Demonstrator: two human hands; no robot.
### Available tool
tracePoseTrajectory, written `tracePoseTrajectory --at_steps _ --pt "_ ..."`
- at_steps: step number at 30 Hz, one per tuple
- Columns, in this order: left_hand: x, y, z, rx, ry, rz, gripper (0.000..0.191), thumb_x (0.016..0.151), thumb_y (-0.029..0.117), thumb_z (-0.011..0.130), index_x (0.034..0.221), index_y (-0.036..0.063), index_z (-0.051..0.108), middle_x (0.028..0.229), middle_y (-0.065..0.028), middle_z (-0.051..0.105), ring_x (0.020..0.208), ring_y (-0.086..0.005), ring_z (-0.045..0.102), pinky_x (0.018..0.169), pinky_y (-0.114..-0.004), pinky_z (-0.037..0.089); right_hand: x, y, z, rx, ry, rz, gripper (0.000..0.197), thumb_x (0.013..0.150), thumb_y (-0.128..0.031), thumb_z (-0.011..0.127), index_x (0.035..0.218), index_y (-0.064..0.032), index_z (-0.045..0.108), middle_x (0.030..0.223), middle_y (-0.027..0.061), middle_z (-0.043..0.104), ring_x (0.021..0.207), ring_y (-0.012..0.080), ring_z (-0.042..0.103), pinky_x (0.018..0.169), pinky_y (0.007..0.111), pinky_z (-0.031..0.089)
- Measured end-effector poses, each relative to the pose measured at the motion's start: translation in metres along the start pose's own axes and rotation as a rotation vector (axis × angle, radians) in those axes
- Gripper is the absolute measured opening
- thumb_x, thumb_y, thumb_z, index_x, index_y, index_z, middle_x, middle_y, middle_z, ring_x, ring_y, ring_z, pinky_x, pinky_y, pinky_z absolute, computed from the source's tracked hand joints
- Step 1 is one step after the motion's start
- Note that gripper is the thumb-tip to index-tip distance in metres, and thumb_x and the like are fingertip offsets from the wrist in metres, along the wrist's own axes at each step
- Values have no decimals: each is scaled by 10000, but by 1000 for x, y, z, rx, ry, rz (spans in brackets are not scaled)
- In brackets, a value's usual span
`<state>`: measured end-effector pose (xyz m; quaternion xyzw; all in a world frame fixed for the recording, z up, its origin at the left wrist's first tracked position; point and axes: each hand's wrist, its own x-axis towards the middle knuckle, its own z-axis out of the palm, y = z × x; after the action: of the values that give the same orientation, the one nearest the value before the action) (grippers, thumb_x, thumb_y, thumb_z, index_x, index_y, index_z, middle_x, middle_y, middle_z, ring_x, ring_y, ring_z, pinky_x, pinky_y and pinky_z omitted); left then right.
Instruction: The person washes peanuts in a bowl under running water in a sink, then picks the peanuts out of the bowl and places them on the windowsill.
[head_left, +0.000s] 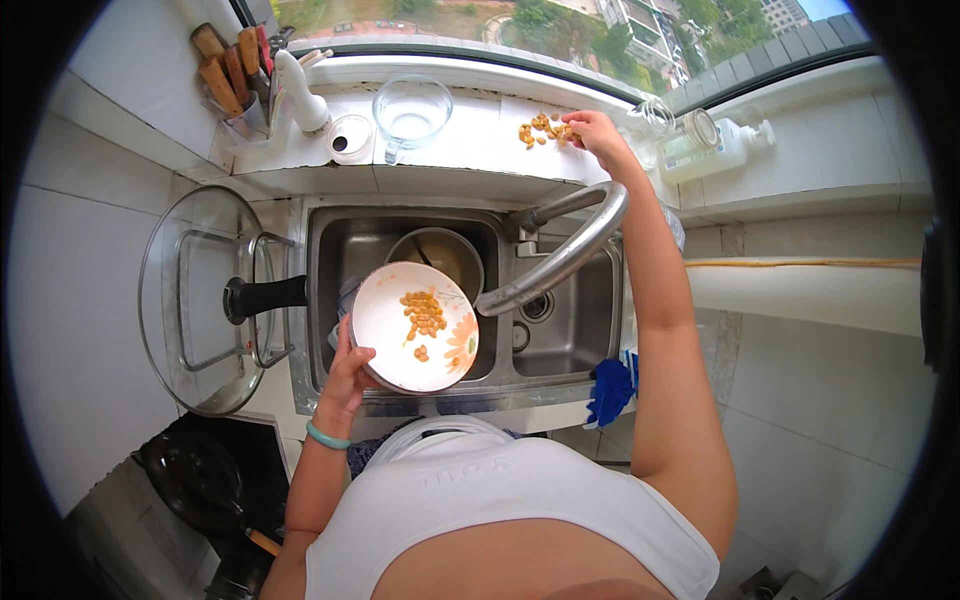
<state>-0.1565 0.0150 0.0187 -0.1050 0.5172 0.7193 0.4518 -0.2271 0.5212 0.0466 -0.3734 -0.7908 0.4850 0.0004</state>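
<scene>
My left hand (351, 379) grips the left rim of a white bowl (382, 330) with an orange flower pattern, thumb over the edge. The bowl is tilted above the left sink basin. A cluster of yellow-brown kernels (424, 313), perhaps beans, lies inside it, with a few strays lower down. At the windowsill (465, 135), my right hand (596, 137) reaches past the faucet. Its fingertips touch the right side of a loose pile of similar kernels (536, 131). Whether any are pinched between them is not clear.
A curved faucet (562, 262) arches between both basins. In the left basin (341, 232) sits a metal pot (457, 251), partly behind the bowl. A glass cup (412, 112), knife holder (251, 124) and pump bottle (705, 154) occupy the sill. A glass lid (169, 300) stands in a left rack.
</scene>
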Motion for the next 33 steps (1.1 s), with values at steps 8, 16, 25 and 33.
tracePoseTrajectory --at_steps 8,16,25,33 --pt "7 -5 -7 -17 -5 -4 925 664 283 666 1450 110 212 1355 -173 400 1228 -298 478 889 -384 535 -17 9 -17 -219 -33 -123 276 849 49 500 1081 53 649 980 108 675 848 136 635 748 254 513" --pt "3 0 -2 -18 -36 6 914 676 262 656 1457 138 197 1346 -166 405 1198 -298 510 747 -382 594 -40 2 -12 -425 269 -386 235 705 -5 708 933 -59 732 823 98 718 740 154 690 704 269 539" --pt "-8 2 3 -12 -63 70 873 688 214 637 1452 146 219 1329 -164 416 1151 -273 542 640 -356 607 -212 21 8 -335 94 -138 164 876 -161 631 897 -7 685 697 38 642 625 106 580 591 274 466" --pt "-32 5 17 115 -125 36 851 724 236 619 1448 97 195 1333 -175 411 1142 -267 557 695 -362 608 -278 36 173 -179 -323 -745 219 847 -75 612 1062 -45 645 1065 131 618 986 284 569 880 366 470"
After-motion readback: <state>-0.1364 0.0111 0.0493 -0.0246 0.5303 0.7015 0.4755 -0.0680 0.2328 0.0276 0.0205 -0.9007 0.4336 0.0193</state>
